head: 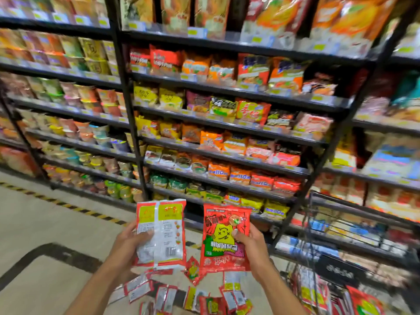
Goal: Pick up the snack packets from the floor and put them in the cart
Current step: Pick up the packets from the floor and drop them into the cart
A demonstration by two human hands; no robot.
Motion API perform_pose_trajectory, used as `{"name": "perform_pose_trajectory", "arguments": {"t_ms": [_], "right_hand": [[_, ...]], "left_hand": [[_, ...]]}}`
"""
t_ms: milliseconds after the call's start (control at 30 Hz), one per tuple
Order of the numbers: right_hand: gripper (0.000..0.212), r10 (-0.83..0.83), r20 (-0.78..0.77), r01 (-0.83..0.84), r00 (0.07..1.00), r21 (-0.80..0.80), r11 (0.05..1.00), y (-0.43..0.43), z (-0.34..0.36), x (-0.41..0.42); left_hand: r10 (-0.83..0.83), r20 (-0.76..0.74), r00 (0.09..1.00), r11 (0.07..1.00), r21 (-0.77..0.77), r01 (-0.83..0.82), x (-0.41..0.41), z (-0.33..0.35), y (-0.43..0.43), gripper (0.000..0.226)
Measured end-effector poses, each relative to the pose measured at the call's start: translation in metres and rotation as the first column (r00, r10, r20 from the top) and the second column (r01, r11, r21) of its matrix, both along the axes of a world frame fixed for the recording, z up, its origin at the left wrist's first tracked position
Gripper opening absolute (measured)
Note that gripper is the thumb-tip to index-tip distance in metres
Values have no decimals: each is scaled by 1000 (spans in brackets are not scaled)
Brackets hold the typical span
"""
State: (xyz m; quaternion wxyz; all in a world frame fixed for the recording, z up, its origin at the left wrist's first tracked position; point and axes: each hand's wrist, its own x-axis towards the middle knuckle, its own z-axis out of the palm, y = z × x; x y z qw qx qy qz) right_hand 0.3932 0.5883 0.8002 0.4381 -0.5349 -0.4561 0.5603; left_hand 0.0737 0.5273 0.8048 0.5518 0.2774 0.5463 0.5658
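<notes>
My left hand (127, 243) grips a red and white snack packet (166, 233) turned back side out, thumb on its face. My right hand (252, 246) grips a red snack packet (223, 223) with a yellow cartoon face, front side out. Both packets are held upright at chest level above the floor. Several more red packets (193, 296) lie scattered on the floor below my hands. The black wire cart (354, 264) stands at the lower right, with packets (318, 294) inside it.
Tall black shelves (227, 130) full of noodle packs and cups run across the whole view ahead. A yellow-black striped floor line (68, 205) runs along the shelf base at left. Beige floor tiles (45, 235) with a dark border lie to the left.
</notes>
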Motion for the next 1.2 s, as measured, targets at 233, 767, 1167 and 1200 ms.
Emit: {"name": "perform_pose_trajectory", "arguments": {"t_ms": [233, 767, 1167, 1200], "right_hand": [[18, -195, -28, 196, 980, 87, 977, -86, 68, 78], [19, -419, -40, 420, 907, 173, 891, -232, 117, 304], [21, -476, 5, 473, 879, 99, 875, -291, 75, 539], [22, -483, 6, 481, 875, 79, 873, -291, 68, 551]], "left_hand": [[-137, -30, 990, 980, 143, 140, 69, 61, -46, 36], [-423, -43, 905, 866, 275, 418, 300, 107, -108, 95], [-436, -26, 900, 885, 168, 433, 549, 52, -145, 32], [-445, -28, 895, 884, 149, 444, 561, 47, -146, 33]]}}
